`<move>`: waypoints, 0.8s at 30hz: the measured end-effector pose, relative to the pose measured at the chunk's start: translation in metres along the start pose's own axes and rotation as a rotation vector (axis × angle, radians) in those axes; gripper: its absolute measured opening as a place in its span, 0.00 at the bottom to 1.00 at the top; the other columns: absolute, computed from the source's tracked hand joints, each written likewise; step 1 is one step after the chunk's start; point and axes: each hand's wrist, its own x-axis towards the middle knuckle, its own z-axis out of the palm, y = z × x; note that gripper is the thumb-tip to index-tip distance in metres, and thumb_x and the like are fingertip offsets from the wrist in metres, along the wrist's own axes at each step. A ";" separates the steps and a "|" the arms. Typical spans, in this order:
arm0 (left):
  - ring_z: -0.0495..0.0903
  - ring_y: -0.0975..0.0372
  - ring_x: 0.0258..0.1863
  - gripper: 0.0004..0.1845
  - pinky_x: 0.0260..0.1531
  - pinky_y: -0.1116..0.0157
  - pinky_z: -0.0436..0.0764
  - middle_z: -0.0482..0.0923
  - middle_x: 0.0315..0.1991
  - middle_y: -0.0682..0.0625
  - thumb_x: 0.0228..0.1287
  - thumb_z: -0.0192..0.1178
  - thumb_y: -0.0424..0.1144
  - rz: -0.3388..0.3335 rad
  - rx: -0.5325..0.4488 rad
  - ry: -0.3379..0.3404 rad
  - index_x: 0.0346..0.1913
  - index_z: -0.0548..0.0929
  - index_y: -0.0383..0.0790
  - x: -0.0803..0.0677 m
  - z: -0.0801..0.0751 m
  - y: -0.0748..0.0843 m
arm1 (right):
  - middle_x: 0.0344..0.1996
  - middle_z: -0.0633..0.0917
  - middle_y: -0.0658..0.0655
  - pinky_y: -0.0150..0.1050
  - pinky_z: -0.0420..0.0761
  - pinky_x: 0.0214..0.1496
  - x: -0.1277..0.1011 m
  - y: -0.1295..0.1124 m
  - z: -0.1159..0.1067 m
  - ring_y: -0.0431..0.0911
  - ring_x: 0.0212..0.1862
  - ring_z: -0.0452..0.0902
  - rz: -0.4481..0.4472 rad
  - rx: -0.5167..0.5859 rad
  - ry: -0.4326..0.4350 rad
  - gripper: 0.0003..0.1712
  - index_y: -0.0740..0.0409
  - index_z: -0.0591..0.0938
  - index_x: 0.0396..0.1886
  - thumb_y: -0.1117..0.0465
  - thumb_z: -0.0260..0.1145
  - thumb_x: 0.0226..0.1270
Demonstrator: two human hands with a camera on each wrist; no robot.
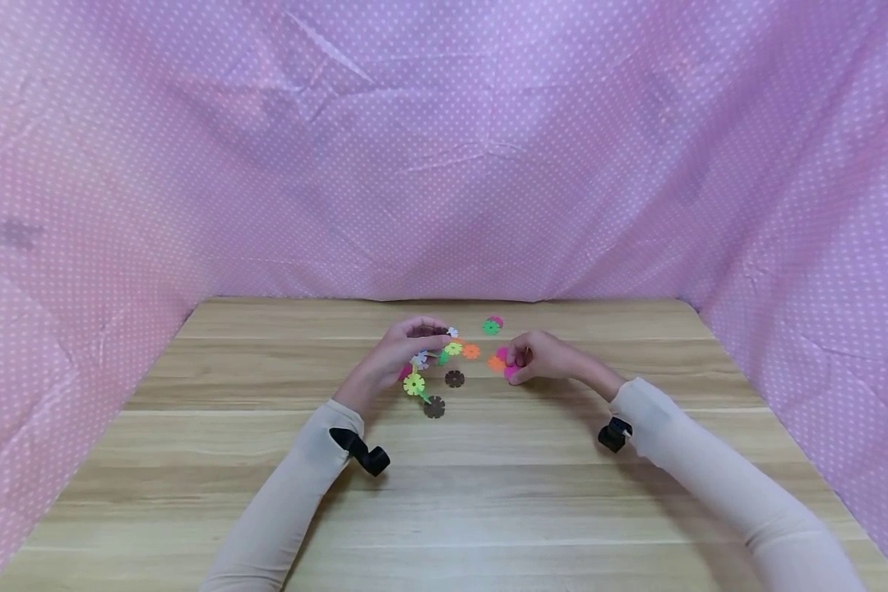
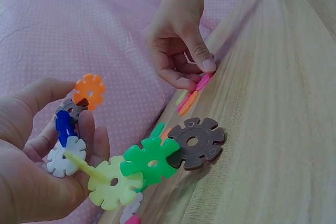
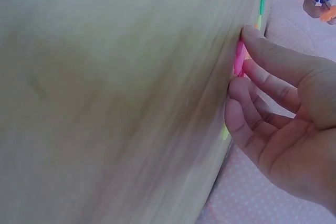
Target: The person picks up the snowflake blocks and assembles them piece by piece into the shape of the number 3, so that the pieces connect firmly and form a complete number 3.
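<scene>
A curved chain of flower-shaped, notched plastic discs lies in my left hand [image 1: 400, 349]. In the left wrist view its fingers curl around the upper part, with an orange disc [image 2: 94, 88], a blue disc [image 2: 64, 124] and a white disc [image 2: 62, 163]. A yellow disc [image 2: 126, 179], a green disc [image 2: 140, 167] and a brown disc [image 2: 205, 153] follow outside the palm. My right hand [image 1: 551, 355] pinches a pink disc [image 3: 239, 59] at the tabletop between thumb and finger. An orange disc [image 1: 497, 363] lies beside those fingertips.
Loose discs lie near the table's [image 1: 488, 493] far side: a green disc [image 1: 492, 328] over a pink one, an orange disc [image 1: 471, 352] and a brown disc [image 1: 447, 380]. Pink dotted cloth [image 1: 444, 205] hangs behind and at both sides.
</scene>
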 end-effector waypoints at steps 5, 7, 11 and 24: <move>0.78 0.61 0.36 0.25 0.37 0.66 0.78 0.84 0.45 0.53 0.66 0.68 0.37 -0.007 0.028 -0.016 0.63 0.76 0.30 -0.001 0.001 0.000 | 0.27 0.81 0.52 0.29 0.75 0.33 -0.001 0.000 0.001 0.42 0.32 0.72 -0.006 -0.002 -0.004 0.11 0.62 0.83 0.32 0.65 0.79 0.56; 0.77 0.62 0.34 0.26 0.36 0.66 0.78 0.84 0.45 0.53 0.66 0.69 0.37 -0.012 0.026 -0.013 0.63 0.75 0.30 -0.003 0.001 0.001 | 0.26 0.80 0.52 0.29 0.74 0.33 -0.001 0.000 0.002 0.41 0.31 0.71 -0.018 0.004 -0.015 0.12 0.62 0.83 0.32 0.64 0.80 0.56; 0.77 0.61 0.33 0.27 0.36 0.66 0.78 0.84 0.46 0.52 0.66 0.70 0.38 -0.024 0.035 0.000 0.64 0.76 0.32 -0.004 0.000 0.001 | 0.28 0.79 0.54 0.29 0.74 0.33 0.000 -0.003 0.003 0.41 0.32 0.71 -0.032 0.032 -0.041 0.14 0.63 0.80 0.32 0.65 0.79 0.56; 0.82 0.59 0.45 0.25 0.43 0.63 0.84 0.85 0.50 0.50 0.65 0.70 0.39 0.027 0.019 0.078 0.62 0.77 0.34 -0.001 0.001 0.001 | 0.38 0.88 0.61 0.37 0.86 0.43 0.006 -0.026 -0.004 0.45 0.38 0.82 -0.042 0.244 0.140 0.13 0.66 0.86 0.47 0.70 0.72 0.63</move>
